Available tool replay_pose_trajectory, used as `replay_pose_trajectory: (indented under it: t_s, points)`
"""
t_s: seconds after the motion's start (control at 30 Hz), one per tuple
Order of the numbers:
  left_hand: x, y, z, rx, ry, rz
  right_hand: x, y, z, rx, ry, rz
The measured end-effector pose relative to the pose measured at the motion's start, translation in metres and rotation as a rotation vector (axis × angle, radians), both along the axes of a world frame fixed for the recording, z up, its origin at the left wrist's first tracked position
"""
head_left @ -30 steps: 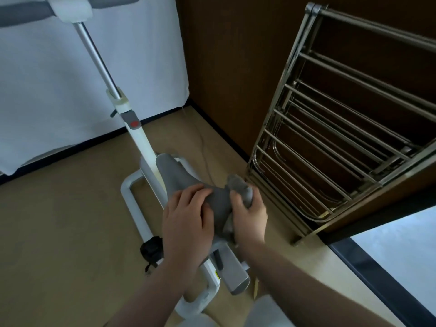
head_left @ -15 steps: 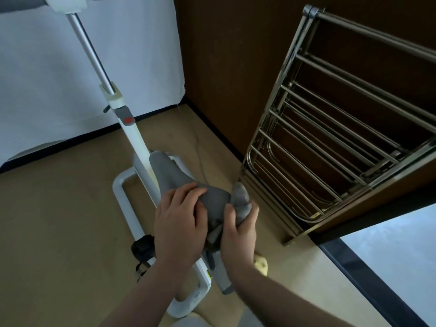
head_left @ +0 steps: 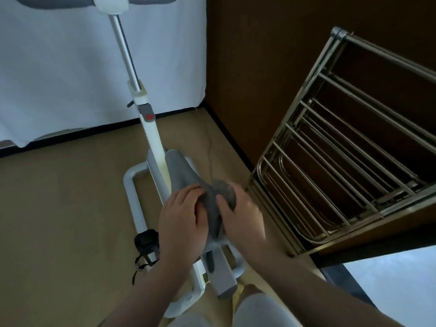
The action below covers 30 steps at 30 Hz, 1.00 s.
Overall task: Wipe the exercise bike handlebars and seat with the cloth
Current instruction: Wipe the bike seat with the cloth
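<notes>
Cloth [head_left: 224, 193] now bunched higher on right side of seat [head_left: 186, 179], shifted toward middle since a second ago. Right hand [head_left: 240, 215] gripping cloth, fingers curled over the wad, slightly blurred, so likely mid-stroke. Left hand [head_left: 181, 218] resting flat on near left part of seat, fingers fairly straight, steadying, holding nothing. Camera view tilted up a little versus earlier; more of post [head_left: 128, 55] and handlebars [head_left: 113, 1] showing at far top.

Meaning for task: seat wipe under way, wide rear part covered by both hands, narrow nose at far end untouched at present. Cannot tell from here whether handlebars already wiped.

Seat sitting low, near centre of scene, above white frame [head_left: 132, 204] on floor [head_left: 59, 208]. Pedal [head_left: 146, 244] with strap at near left of frame.

Containers: none proper. Metal drying rack [head_left: 342, 161] folded against brown wall at right, rails bare, nothing hanging. White curtain [head_left: 59, 67] at far left.
</notes>
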<state>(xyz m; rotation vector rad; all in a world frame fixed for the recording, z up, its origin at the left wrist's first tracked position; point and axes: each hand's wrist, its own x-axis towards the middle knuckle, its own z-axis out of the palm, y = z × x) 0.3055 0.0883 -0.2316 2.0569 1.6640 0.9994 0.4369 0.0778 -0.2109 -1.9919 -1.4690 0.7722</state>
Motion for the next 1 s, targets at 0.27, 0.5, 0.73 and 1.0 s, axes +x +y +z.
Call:
replay_pose_trajectory:
  t_s: [0.27,0.5,0.73,1.0]
  points:
    - [0.005,-0.004,0.005,-0.039,-0.032,0.153,0.0,0.059,0.005,-0.105,-0.12,0.335]
    - [0.009,-0.006,0.006,-0.105,-0.014,0.315,0.006,0.068,-0.003,-0.135,-0.092,0.496]
    - [0.012,-0.008,0.007,-0.077,0.0,0.394,0.013,0.072,0.001,-0.146,-0.069,0.569]
    - [0.019,-0.012,0.014,-0.115,-0.068,0.526,0.001,0.092,-0.005,-0.138,0.012,0.567]
